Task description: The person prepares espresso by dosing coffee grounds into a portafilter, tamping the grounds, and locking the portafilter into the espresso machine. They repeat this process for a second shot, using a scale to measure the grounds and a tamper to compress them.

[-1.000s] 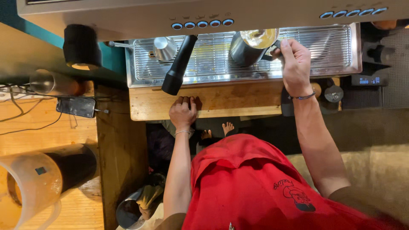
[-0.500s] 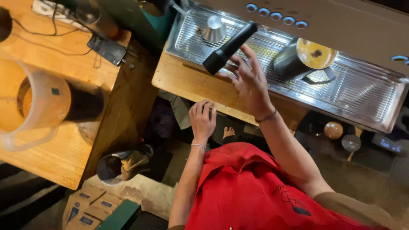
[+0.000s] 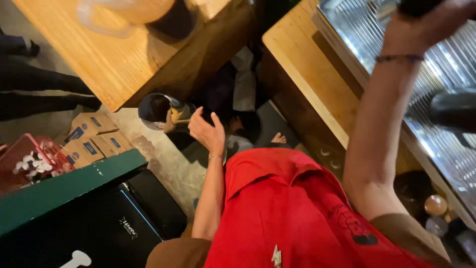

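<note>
Right hand (image 3: 426, 25) at top edge, raised over ribbed steel drip tray (image 3: 446, 64), grips a dark handle, mostly cut off. Left hand (image 3: 207, 131) half-open, empty, above round metal bin (image 3: 156, 111) on concrete floor. Wooden counter (image 3: 302, 54) beside.

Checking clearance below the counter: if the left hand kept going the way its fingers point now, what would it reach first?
Probably the round metal bin on the floor: the left hand is open and empty, its fingers pointing toward the bin's rim. Depth is unclear, so it may sit well above it.
</note>
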